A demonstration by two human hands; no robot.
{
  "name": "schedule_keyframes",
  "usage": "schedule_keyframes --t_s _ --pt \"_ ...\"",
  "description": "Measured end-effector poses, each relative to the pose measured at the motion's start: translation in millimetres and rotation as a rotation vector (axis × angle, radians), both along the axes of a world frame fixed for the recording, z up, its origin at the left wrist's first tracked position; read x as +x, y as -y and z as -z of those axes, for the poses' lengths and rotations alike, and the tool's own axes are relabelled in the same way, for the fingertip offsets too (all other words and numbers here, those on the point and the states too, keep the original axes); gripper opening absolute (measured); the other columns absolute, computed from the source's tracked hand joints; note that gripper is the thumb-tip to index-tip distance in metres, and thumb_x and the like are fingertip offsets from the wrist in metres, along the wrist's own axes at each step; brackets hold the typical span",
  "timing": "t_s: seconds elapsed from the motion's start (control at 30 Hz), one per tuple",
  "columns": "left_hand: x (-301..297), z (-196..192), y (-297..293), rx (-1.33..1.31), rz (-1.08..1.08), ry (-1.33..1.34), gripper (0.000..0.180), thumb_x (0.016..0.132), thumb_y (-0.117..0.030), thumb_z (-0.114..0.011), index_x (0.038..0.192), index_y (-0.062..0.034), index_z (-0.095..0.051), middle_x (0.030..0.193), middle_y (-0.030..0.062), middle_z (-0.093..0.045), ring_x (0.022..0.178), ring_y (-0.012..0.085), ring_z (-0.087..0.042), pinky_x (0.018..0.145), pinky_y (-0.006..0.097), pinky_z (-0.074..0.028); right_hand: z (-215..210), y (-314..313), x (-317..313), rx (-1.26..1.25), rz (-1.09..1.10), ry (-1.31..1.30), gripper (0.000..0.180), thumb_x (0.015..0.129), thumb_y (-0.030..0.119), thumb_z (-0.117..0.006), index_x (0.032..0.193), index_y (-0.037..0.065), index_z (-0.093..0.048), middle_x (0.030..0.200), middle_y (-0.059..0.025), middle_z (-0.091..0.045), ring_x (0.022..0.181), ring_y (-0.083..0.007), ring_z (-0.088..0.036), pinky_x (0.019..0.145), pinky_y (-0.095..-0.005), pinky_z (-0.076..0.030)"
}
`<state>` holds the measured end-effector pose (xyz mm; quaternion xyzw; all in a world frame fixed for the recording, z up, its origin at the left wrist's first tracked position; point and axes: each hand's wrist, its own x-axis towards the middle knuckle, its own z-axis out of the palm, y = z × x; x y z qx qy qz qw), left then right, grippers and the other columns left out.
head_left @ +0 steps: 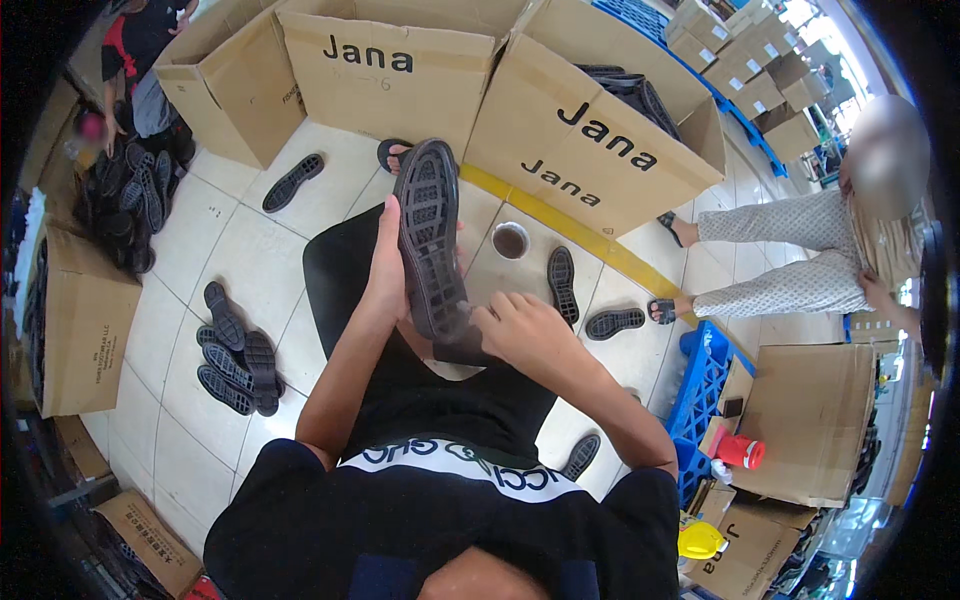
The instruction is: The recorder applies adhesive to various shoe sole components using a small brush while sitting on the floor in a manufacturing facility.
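Note:
A black shoe sole is held up over my lap, its gridded, hollowed side facing me and its length running away from me. My left hand grips its left edge, thumb along the rim. At the near end of the sole, my right hand has its fingers pinched together against the right edge. A small pale, blurred bit shows at those fingertips; I cannot make out what it is. Beyond my right hand a round container with brown contents stands on the floor.
Loose soles lie about the tiled floor, with a small pile of soles at left. Large cardboard boxes line the far side. A blue plastic crate stands at right. One person stands at right, another works beside heaped soles at far left.

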<state>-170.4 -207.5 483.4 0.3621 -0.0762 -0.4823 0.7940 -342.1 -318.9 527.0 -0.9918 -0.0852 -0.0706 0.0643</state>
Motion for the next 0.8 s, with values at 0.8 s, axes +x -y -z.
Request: schedule_keyframes --t_s 0.8 --pt "1.1 -6.0 -6.0 -0.059 -0.001 -0.061 0.077 0.094 -0.067 -0.020 0.124 -0.0048 -0.054 0.106 0.0154 -0.065 0.086 0.0256 -0.064 0.076 0.043 -0.054 -6.0 -13.9 15.8 -0.094 -0.238 0.254 0.025 0.069 0.007 -0.060 0.092 -0.003 -0.059 0.108 -0.0147 -0.055 0.098 -0.0239 -0.059 0.080 -0.0298 -0.053"
